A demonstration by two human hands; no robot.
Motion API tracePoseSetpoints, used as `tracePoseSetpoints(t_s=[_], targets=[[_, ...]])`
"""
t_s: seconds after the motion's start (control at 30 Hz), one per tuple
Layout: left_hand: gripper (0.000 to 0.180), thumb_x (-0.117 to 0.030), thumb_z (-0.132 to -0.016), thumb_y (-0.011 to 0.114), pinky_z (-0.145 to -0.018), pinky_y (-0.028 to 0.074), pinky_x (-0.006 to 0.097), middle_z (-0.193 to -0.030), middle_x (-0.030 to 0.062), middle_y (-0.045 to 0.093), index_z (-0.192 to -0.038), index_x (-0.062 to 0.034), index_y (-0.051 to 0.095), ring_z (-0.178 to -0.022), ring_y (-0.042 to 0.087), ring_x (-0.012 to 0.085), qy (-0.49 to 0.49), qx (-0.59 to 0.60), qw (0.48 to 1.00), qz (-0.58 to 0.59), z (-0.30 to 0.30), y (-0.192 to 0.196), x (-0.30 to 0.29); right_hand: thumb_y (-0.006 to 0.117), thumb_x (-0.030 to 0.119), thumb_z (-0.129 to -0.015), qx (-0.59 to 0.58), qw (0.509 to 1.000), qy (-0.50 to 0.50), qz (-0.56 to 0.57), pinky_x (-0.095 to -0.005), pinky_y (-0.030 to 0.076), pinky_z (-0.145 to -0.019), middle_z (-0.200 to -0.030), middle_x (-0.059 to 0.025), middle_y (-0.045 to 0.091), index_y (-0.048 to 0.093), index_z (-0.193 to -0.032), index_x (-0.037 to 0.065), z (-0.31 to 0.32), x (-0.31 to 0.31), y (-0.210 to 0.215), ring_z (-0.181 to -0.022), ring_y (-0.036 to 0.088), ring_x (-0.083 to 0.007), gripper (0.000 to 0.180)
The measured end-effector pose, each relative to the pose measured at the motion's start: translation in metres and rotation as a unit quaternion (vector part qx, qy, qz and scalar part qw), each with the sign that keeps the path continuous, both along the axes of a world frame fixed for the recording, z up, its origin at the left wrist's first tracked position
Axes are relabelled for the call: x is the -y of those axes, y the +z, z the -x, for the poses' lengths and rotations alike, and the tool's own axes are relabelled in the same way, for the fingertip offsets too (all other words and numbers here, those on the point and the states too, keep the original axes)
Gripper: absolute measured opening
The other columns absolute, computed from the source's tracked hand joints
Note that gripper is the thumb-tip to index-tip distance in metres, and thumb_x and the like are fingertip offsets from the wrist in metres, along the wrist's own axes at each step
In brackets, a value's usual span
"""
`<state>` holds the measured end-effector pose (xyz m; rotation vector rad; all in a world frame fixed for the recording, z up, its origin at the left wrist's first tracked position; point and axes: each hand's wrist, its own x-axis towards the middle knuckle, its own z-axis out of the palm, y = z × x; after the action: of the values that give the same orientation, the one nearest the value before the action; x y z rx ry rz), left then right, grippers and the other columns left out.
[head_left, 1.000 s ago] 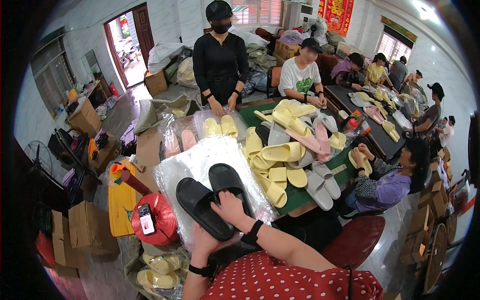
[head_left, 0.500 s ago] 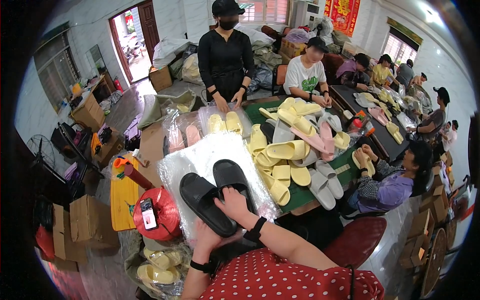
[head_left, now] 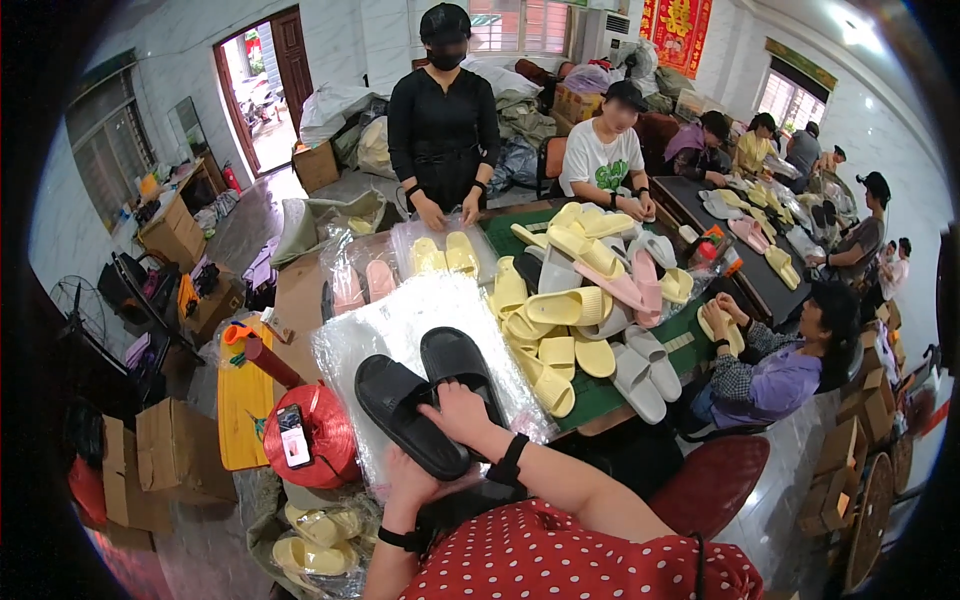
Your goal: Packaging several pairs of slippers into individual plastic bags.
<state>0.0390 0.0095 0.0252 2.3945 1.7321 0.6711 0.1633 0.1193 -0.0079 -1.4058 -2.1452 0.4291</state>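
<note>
A pair of black slippers, the left one [head_left: 398, 405] slanted and the right one [head_left: 462, 358] beside it, lies on a stack of clear plastic bags [head_left: 345, 345]. My right hand [head_left: 462, 412] is closed on the pair, fingers bent over the right slipper and thumb against the left one. By the heel of the left slipper is my left hand [head_left: 410, 478]. Its fingers are hidden under the slipper, so their grip does not show.
Yellow, grey and pink slippers [head_left: 567, 305] pile up on the green mat to the right. A red twine roll [head_left: 312, 440] with a phone [head_left: 293, 437] on it stands at the left. Across the table a person in black [head_left: 445, 130] handles bagged yellow slippers [head_left: 445, 254].
The whole view has shifted slightly. My hands and the black slippers keep nearly the same places relative to each other.
</note>
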Motion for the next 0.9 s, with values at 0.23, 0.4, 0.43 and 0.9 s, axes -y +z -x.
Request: tracePoseSetpoints(t_s=[0.23,0.4,0.43,0.9], targets=[[0.062,-0.044,-0.081,0.065,-0.103,0.031,0.047,-0.133,0.0090,0.058,-0.135,-0.0159,0.056,-0.127,0.048,0.0303,0.014,0.049,0.992,0.118,0.005,-0.010,0.000,0.062,0.042,-0.088,0.075,0.996,0.024,0.040,-0.0462,0.055,-0.070,-0.092,-0.0219,0.066,0.062,-0.096,-0.002,0.005,-0.012,0.008,-0.082,0.067,-0.0368,0.045],[0.058,-0.042,-0.071,0.074,-0.105,0.034,0.047,-0.116,0.0104,0.067,-0.121,-0.0132,0.066,-0.116,0.056,0.0322,0.026,-0.070,0.997,-0.030,0.015,-0.049,-0.001,0.058,0.040,-0.091,0.046,0.999,0.011,0.019,-0.0463,0.054,-0.070,-0.088,-0.0224,0.066,0.061,-0.090,-0.003,0.000,-0.015,0.002,-0.077,0.067,-0.0362,0.043],[0.058,-0.042,-0.071,0.074,-0.105,0.034,0.047,-0.116,0.0104,0.067,-0.121,-0.0132,0.066,-0.116,0.056,0.0322,0.026,-0.071,0.997,-0.030,0.016,-0.050,-0.001,0.058,0.038,-0.091,0.032,0.999,0.005,0.013,-0.0463,0.054,-0.069,-0.087,-0.0224,0.065,0.061,-0.088,-0.002,-0.004,-0.016,0.001,-0.078,0.067,-0.0360,0.040],[0.092,-0.067,-0.073,0.067,-0.113,0.026,0.051,-0.153,0.0250,0.031,-0.145,-0.0134,0.043,-0.138,0.031,0.0458,0.035,-0.033,0.994,0.100,0.016,-0.032,-0.004,0.061,0.034,-0.088,-0.057,0.980,-0.191,0.024,-0.0516,0.048,-0.068,-0.079,-0.0253,0.060,0.057,-0.079,-0.001,-0.134,-0.006,-0.013,-0.077,0.061,-0.0447,0.037]])
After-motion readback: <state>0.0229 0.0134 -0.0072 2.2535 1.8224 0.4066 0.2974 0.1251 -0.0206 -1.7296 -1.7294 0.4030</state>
